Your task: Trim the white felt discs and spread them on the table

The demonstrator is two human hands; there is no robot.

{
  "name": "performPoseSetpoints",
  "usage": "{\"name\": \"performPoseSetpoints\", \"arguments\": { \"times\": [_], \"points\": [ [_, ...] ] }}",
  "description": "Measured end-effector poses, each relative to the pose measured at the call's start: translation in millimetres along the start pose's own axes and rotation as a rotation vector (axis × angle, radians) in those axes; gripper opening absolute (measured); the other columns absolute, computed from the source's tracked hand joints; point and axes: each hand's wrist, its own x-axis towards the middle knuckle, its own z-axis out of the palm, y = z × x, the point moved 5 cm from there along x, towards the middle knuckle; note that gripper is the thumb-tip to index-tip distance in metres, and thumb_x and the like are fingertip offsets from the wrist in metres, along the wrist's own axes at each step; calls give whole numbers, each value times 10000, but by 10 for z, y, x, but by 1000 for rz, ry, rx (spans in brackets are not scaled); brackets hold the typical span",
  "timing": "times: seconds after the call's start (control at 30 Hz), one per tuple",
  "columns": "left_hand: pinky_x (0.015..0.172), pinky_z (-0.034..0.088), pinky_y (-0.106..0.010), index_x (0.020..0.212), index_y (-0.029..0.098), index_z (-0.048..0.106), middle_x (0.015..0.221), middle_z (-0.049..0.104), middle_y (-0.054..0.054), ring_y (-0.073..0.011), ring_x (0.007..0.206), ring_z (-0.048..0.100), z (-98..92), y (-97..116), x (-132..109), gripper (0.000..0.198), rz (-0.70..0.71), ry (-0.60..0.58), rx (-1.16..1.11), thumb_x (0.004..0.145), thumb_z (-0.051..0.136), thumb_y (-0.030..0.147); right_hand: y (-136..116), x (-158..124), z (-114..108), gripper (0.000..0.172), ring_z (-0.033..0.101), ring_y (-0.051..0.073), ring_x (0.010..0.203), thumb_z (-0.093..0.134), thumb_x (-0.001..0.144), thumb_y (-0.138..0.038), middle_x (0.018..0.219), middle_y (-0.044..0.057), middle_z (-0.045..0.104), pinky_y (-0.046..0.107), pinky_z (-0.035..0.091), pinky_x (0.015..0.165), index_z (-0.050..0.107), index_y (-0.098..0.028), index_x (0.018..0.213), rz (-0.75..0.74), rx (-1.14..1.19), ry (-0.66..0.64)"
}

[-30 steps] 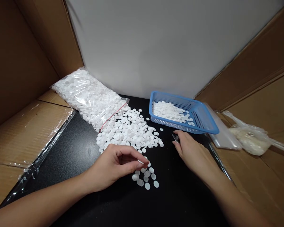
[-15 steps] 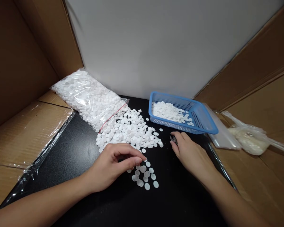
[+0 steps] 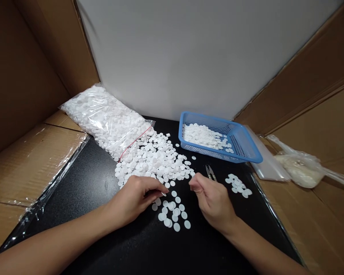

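My left hand [image 3: 136,198] is closed in a pinch, with a small white disc [image 3: 164,194] between thumb and forefinger. Below its fingertips, several loose white discs [image 3: 176,212] lie scattered on the black tabletop. My right hand [image 3: 215,200] is curled shut above the table, to the right of those discs; whatever its fingers may hold is hidden. Just behind it lies a pair of thread snips [image 3: 210,173], blades pointing away, partly covered by the hand. A smaller group of white discs [image 3: 237,185] rests to the right of my right hand.
A large heap of discs [image 3: 157,160] spills from a clear zip bag [image 3: 103,114] at the left. Behind and right stands a blue basket [image 3: 218,153] partly filled with discs. Plastic sleeves [image 3: 271,164] and a knotted bag [image 3: 301,172] lie beyond the right edge. Cardboard walls flank the table.
My right hand has left the snips on the table and moved nearer and leftward, uncovering the small disc group. My left hand has shifted slightly left, and a disc now shows in its pinch.
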Motion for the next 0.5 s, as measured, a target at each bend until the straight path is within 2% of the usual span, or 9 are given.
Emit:
{"name": "performPoseSetpoints", "arguments": {
  "times": [0.17,0.37,0.5],
  "points": [
    [707,534,-203,937,191,777,850,792,-28,-147,731,724,-26,62,9,186,11,14,8,880,623,104,-138,-33,86,270,560,123,520,415,1056,-244,635,-16,591,229,430,508,586,-193,853,-127,138,14],
    [662,509,-182,936,181,781,817,791,-23,-146,719,728,23,58,-4,139,-30,-8,-21,886,658,141,-292,-60,135,91,579,130,571,588,990,-238,695,-1,626,246,444,534,607,-186,918,-213,191,-19],
    [665,513,-193,946,194,769,832,792,-14,-151,723,730,63,49,-6,141,-32,-45,-22,895,644,152,-368,-14,133,132,616,133,623,538,984,-147,716,7,655,253,472,578,608,-192,881,-248,216,-73]
  ]
}}
